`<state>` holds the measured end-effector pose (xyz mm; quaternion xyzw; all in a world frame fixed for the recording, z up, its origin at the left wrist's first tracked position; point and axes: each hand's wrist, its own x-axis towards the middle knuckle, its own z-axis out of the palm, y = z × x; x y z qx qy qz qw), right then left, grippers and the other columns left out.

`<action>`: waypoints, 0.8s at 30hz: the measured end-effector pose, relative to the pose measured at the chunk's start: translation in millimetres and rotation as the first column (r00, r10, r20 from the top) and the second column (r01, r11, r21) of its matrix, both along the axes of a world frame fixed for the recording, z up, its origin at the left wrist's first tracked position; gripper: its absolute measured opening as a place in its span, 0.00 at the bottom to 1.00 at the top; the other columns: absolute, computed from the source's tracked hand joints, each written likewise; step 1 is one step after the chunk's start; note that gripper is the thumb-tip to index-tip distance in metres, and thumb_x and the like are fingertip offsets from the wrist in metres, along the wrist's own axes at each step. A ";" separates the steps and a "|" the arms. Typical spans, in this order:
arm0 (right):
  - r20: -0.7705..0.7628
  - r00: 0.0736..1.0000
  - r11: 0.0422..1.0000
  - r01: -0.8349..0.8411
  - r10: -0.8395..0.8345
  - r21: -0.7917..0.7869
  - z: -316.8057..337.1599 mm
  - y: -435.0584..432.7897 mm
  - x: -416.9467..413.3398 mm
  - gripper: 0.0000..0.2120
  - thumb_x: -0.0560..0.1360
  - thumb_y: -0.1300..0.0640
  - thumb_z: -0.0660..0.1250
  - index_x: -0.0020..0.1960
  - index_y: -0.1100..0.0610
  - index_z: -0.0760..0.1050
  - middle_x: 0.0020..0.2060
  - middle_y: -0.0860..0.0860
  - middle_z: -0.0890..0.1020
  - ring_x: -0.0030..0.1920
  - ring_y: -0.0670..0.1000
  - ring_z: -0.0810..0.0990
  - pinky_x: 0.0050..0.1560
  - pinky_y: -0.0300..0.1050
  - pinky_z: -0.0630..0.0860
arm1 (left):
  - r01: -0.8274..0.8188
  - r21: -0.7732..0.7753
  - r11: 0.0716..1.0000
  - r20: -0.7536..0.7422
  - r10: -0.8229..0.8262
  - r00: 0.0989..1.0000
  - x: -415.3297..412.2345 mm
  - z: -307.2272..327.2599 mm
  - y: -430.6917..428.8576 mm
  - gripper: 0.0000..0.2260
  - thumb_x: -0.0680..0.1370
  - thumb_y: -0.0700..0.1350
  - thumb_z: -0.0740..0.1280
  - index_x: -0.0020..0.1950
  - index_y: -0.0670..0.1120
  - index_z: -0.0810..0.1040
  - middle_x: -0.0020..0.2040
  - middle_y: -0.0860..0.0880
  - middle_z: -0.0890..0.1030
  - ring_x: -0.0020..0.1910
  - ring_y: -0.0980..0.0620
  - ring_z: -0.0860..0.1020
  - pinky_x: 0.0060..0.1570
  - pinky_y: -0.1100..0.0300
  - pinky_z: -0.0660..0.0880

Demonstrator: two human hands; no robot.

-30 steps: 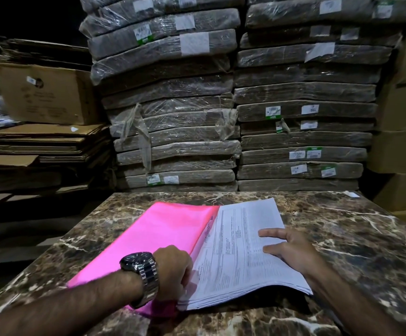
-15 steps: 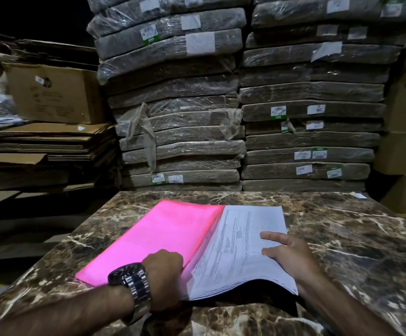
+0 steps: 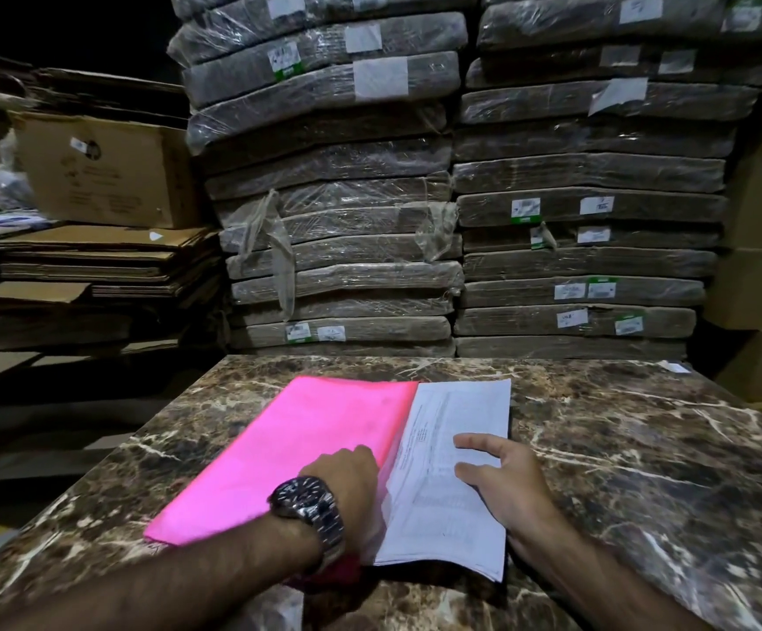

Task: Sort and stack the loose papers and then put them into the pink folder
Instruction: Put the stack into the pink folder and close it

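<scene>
So the pink folder (image 3: 297, 453) lies open on the marble table (image 3: 643, 448), with the paper stack (image 3: 452, 471) sitting on its right half. My right hand (image 3: 506, 489) is flat on the top sheet, fingers spread and not grabbing anything. My left hand (image 3: 352, 489), the watch (image 3: 308, 505) one, is curled at the fold; can't tell if it's pinching the cover.
</scene>
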<state>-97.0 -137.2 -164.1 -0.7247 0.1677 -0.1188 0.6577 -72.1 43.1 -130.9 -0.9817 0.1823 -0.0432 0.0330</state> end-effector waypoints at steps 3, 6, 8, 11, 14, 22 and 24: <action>-0.001 1.000 1.000 -0.005 0.005 -0.003 -1.5 0.0 0.8 0.13 0.71 0.69 0.70 0.47 0.51 0.82 0.49 0.55 0.84 0.43 0.57 0.85 0.43 0.55 0.83 | -0.023 0.023 0.999 -0.063 0.024 0.998 11.2 4.2 -13.8 0.12 0.77 0.48 0.62 0.53 0.40 0.77 0.50 0.43 0.81 0.48 0.42 0.81 0.39 0.57 0.71; -0.010 1.000 1.000 -0.008 0.008 -0.015 -3.8 -1.7 3.3 0.13 0.70 0.69 0.70 0.47 0.52 0.82 0.48 0.55 0.84 0.44 0.57 0.85 0.43 0.55 0.83 | -0.025 -0.014 1.000 -0.067 0.024 0.997 14.2 1.2 -19.4 0.11 0.78 0.45 0.60 0.51 0.40 0.77 0.46 0.43 0.80 0.41 0.44 0.78 0.38 0.57 0.72; -0.019 1.000 0.999 -0.016 0.016 -0.035 -4.4 -0.1 6.5 0.13 0.70 0.68 0.71 0.47 0.52 0.82 0.47 0.54 0.84 0.43 0.56 0.85 0.43 0.54 0.83 | -0.015 -0.058 0.998 -0.029 0.013 0.999 14.3 -3.5 -18.3 0.11 0.78 0.46 0.60 0.50 0.40 0.77 0.48 0.42 0.81 0.43 0.43 0.79 0.39 0.57 0.71; -0.021 0.999 0.999 -0.027 0.026 -0.038 -3.6 9.2 13.9 0.13 0.69 0.69 0.70 0.48 0.54 0.83 0.45 0.55 0.85 0.37 0.51 0.84 0.34 0.43 0.80 | 0.027 -0.101 0.995 0.024 -0.025 0.999 15.3 -8.5 -15.0 0.13 0.79 0.49 0.59 0.47 0.41 0.77 0.49 0.40 0.81 0.47 0.39 0.80 0.39 0.56 0.69; -0.043 0.999 0.998 -0.028 0.026 -0.055 -3.3 28.0 22.4 0.12 0.69 0.68 0.70 0.44 0.52 0.82 0.39 0.53 0.84 0.27 0.46 0.79 0.29 0.38 0.74 | 0.047 -0.129 0.991 0.042 -0.041 0.998 17.7 -8.7 -14.7 0.12 0.79 0.48 0.58 0.46 0.42 0.77 0.49 0.39 0.81 0.47 0.39 0.79 0.39 0.56 0.68; -0.107 0.977 0.982 -0.183 0.187 0.040 0.9 58.9 47.7 0.11 0.75 0.69 0.59 0.55 0.66 0.77 0.42 0.59 0.81 0.39 0.53 0.77 0.34 0.40 0.73 | 0.095 -0.261 0.961 0.077 -0.077 0.994 22.6 -3.6 -21.6 0.12 0.76 0.48 0.60 0.46 0.41 0.78 0.48 0.38 0.82 0.49 0.35 0.79 0.38 0.55 0.68; -0.098 0.962 0.958 -0.237 0.254 0.160 2.2 60.0 52.1 0.14 0.76 0.71 0.57 0.60 0.68 0.72 0.47 0.63 0.80 0.43 0.55 0.77 0.40 0.45 0.75 | 0.104 -0.299 0.948 0.089 -0.081 0.993 24.5 -1.6 -22.0 0.12 0.76 0.47 0.59 0.45 0.40 0.77 0.48 0.37 0.81 0.49 0.35 0.78 0.38 0.55 0.68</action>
